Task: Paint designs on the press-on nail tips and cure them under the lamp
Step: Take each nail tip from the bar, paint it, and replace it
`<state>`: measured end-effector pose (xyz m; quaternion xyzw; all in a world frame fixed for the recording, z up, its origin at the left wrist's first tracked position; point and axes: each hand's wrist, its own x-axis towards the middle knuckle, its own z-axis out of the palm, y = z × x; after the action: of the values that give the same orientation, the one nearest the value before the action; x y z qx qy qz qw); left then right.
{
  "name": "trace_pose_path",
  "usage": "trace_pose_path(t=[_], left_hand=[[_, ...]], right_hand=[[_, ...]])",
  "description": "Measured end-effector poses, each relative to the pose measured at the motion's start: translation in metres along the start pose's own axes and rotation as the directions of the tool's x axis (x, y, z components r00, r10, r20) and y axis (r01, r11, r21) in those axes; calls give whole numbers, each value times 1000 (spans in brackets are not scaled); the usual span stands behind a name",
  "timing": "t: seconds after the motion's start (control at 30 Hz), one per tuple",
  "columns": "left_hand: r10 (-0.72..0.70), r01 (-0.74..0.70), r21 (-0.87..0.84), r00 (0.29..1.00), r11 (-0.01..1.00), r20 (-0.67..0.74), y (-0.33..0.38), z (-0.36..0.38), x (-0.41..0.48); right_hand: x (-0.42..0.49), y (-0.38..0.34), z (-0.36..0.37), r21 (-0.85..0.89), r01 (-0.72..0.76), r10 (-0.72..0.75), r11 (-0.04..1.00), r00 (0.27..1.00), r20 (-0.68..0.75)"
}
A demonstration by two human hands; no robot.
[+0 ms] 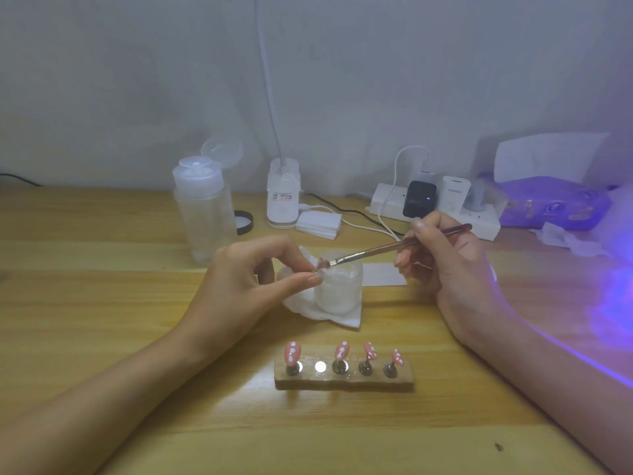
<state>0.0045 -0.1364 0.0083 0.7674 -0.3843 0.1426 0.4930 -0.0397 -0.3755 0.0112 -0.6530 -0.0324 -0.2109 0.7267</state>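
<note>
A wooden worktop (102,303) fills the lower view, and a violet glow (613,296) washes over its right edge. The left hand (246,286) is above the middle of the worktop, thumb and forefinger pinching a small nail tip (322,264) with the other fingers curled. The right hand (448,265) grips a thin brush (394,248) like a pen, and the bristle end touches the pinched tip.

At the back left stands a clear plastic bottle (202,214) with its flip lid open. A purple tissue pack (555,204) lies at the far right, and a white power strip (438,207) loaded with chargers is just beside it. A white lamp base (282,197) stands near the bottle.

Just under the pinched tip, a small frosted jar (339,286) sits on a white wipe (342,318). Nearer the person, a wooden block (344,380) carries four pink nail tips with white dots (292,351) on small metal stands. A bare metal disc (320,366) shows between the first and second stand from the left.
</note>
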Motion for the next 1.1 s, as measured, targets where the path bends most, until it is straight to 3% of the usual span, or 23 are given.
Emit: trace_pose_path(t=[0.43, 1.1], left_hand=[[-2, 3, -2, 1000, 1000, 5, -1, -1, 0], [12, -12, 12, 1000, 1000, 8, 1, -1, 1]], right_hand=[[0, -3, -1, 56, 22, -20, 998, 1000, -24], [-1, -4, 2, -16, -17, 17, 1000, 1000, -17]])
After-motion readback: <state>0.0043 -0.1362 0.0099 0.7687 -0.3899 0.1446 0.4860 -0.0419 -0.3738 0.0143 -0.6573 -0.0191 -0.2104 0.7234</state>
